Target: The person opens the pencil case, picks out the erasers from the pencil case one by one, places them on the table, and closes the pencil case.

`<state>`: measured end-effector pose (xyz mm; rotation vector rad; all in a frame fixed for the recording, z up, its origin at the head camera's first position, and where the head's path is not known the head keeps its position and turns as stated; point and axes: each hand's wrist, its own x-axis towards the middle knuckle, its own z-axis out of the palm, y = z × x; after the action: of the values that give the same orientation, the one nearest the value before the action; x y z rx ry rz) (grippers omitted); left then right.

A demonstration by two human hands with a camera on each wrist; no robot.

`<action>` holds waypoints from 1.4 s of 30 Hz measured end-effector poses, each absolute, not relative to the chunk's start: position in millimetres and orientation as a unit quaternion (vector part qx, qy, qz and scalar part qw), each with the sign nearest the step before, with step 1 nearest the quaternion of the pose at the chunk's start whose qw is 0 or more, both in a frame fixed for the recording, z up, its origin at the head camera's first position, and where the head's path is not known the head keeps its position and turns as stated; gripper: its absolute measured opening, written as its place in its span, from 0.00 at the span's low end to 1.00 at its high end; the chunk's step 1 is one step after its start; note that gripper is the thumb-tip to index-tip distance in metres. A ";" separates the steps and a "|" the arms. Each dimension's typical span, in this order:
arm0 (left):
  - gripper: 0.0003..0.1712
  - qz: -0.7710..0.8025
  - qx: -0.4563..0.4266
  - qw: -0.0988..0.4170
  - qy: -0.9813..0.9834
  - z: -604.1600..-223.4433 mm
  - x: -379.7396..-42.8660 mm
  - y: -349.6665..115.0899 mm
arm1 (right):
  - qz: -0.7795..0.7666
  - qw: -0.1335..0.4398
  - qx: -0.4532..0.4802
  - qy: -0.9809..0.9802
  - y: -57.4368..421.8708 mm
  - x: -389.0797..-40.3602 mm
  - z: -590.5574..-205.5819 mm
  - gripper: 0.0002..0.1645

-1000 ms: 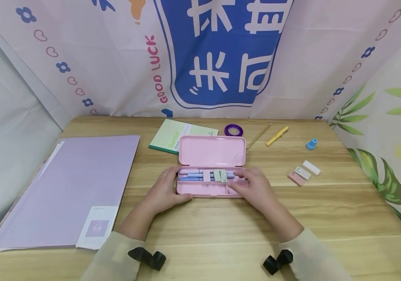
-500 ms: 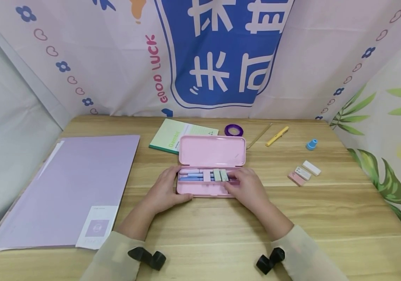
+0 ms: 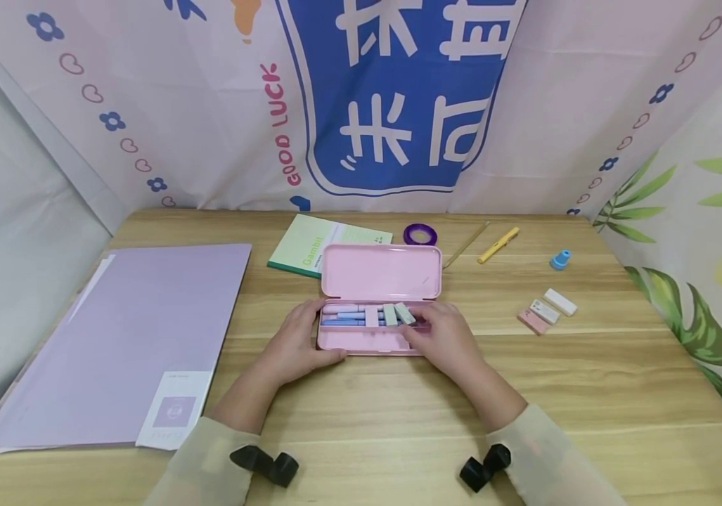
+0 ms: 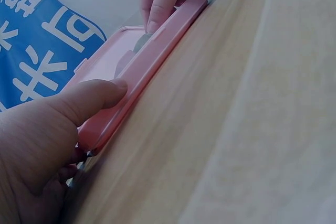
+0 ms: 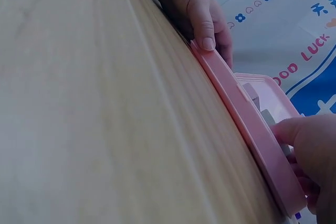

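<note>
On a wooden table (image 3: 361, 422) lies an open pink pencil case (image 3: 382, 277).
The left hand (image 3: 297, 339) grips its left end; the right hand (image 3: 448, 339), at its right half, pinches a tilted green block (image 3: 405, 313) in the back compartment.

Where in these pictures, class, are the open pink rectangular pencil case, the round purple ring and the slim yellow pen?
Open pink rectangular pencil case (image 3: 381, 272): head view, lid's inner face.
Round purple ring (image 3: 408, 235): head view, left side of its band.
Slim yellow pen (image 3: 498, 246): head view, middle of its barrel.
</note>
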<state>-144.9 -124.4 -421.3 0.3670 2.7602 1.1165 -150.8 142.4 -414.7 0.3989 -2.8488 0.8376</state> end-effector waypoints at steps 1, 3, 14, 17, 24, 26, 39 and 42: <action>0.55 0.371 0.122 0.071 0.918 -421.2 -144.9 -124.3 | 0.280 0.071 0.130 -0.948 142.1 -151.1 -414.5 0.24; 0.55 0.371 0.122 0.071 0.918 -421.3 -144.8 -124.3 | 0.284 0.067 0.120 -0.949 141.6 -151.6 -414.2 0.22; 0.55 0.368 0.121 0.077 0.919 -421.7 -145.3 -124.0 | 0.339 0.057 0.064 -0.937 163.9 -149.4 -408.1 0.18; 0.55 0.369 0.122 0.077 0.918 -421.4 -145.3 -124.2 | 0.350 0.060 0.041 -0.934 182.5 -146.2 -407.4 0.19; 0.55 0.371 0.119 0.079 0.918 -419.3 -145.0 -124.6 | 0.337 0.091 -0.004 -0.937 239.4 -136.4 -406.9 0.18; 0.56 0.368 0.120 0.076 0.919 -419.4 -144.8 -124.8 | 0.335 0.099 -0.023 -0.937 257.4 -133.2 -406.4 0.18; 0.55 0.361 0.126 0.067 0.921 -421.3 -145.3 -124.1 | 0.301 0.076 -0.163 -0.937 368.8 -110.8 -414.4 0.28; 0.56 0.361 0.124 0.072 0.921 -421.5 -145.0 -124.3 | 0.282 0.055 -0.167 -0.943 380.0 -109.6 -417.3 0.30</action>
<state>-145.0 -124.3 -421.5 0.3727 2.7696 1.0855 -109.6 380.0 -417.3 -0.5057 -2.8630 0.8559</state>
